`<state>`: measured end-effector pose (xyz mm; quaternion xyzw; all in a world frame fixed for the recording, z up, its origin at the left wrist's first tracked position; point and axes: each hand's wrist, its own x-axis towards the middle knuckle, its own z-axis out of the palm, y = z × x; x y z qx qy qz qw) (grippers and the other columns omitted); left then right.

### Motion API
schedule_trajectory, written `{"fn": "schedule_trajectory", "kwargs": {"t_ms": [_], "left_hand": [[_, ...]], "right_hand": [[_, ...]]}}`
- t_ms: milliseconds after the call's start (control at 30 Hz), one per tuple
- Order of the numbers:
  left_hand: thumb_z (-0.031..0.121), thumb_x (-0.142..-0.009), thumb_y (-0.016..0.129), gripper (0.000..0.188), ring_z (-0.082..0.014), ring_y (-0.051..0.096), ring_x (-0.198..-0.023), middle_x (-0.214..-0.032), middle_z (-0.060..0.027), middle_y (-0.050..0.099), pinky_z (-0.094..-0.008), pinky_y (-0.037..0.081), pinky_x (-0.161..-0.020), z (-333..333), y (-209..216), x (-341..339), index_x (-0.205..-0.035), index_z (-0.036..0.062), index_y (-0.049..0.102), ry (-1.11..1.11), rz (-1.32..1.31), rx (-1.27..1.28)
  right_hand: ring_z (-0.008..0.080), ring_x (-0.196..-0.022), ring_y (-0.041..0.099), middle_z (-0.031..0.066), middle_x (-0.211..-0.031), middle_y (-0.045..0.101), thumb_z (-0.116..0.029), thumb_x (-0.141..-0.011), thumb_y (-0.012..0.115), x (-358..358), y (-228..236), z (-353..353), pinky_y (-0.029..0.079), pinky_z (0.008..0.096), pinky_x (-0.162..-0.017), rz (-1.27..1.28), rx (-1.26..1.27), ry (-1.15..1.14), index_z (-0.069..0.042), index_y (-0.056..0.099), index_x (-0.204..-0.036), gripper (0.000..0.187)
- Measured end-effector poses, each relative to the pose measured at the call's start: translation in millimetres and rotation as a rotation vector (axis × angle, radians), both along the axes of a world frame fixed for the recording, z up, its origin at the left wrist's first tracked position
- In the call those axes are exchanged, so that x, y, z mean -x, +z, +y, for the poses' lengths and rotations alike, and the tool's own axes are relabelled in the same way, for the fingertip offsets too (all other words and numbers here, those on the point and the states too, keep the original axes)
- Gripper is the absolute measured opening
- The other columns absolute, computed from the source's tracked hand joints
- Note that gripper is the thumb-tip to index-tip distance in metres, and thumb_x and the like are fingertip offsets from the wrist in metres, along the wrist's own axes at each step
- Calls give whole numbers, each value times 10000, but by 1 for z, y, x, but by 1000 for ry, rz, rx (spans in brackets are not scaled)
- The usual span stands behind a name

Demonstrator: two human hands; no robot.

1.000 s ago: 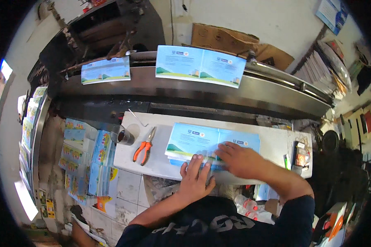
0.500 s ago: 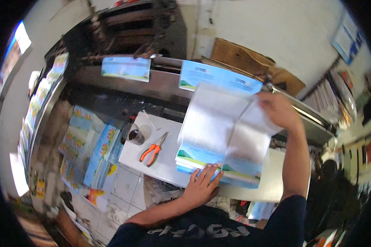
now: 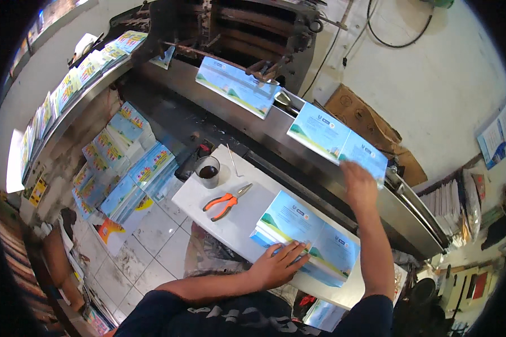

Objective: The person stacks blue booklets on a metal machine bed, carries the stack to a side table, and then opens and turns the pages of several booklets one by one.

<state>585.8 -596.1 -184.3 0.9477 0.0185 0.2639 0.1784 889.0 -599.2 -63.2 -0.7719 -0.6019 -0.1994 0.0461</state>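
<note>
My left hand (image 3: 279, 265) lies with its fingers apart on the near edge of a stack of printed sheets (image 3: 295, 218), blue with green hills. My right hand (image 3: 358, 184) is raised at the lower edge of a similar folded sheet (image 3: 320, 130) that hangs over a long metal rail (image 3: 253, 126). Motion smears its fingers, so their grip does not show. Further left along this rail hangs another printed sheet (image 3: 236, 83). Pliers (image 3: 229, 202) with orange and black handles rest on the white table (image 3: 194, 196), left of the stack.
A cup of dark liquid (image 3: 208, 171) and a thin bent rod (image 3: 232, 161) share the table's left end. Printed stacks (image 3: 132, 194) stand on the tiled floor, and more fill a shelf (image 3: 90, 70). A dark machine (image 3: 247, 33) rises behind the rail; torn cardboard (image 3: 371, 121) leans right.
My right hand has gone from lifting a pale-backed sheet over the stack to the rail, where a sheet now hangs. The view has turned. My left hand stays on the stack.
</note>
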Motion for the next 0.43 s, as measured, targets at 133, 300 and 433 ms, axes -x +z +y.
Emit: {"fn": "schedule_trajectory", "kwargs": {"t_ms": [133,300,433], "left_hand": [[261,-814,683,615,-301,436,-1350,-1483,-142,439,-473,368,-1024,1,0,4,-1383,122,496,37,-11,-16],[272,-765,738,684,-343,419,-1361,-1505,-165,382,-489,356,-1030,1,-13,6,-1391,174,482,20,-208,156],[288,-738,768,756,-363,382,-1388,-1525,-171,332,-536,327,-1049,-5,-19,6,-1417,218,442,35,-252,142]], "right_hand": [[348,-1189,562,178,-1271,589,-228,-827,697,49,-10,-33,463,449,-992,270,121,19,-45,591,-1246,470],[433,-1349,406,200,-1475,432,-472,-767,771,123,-13,-107,363,504,-1108,580,536,31,3,466,-1380,834],[481,-1418,289,182,-1569,309,-525,-772,765,119,-15,-119,311,529,-1142,585,636,74,-30,360,-1479,954]]}}
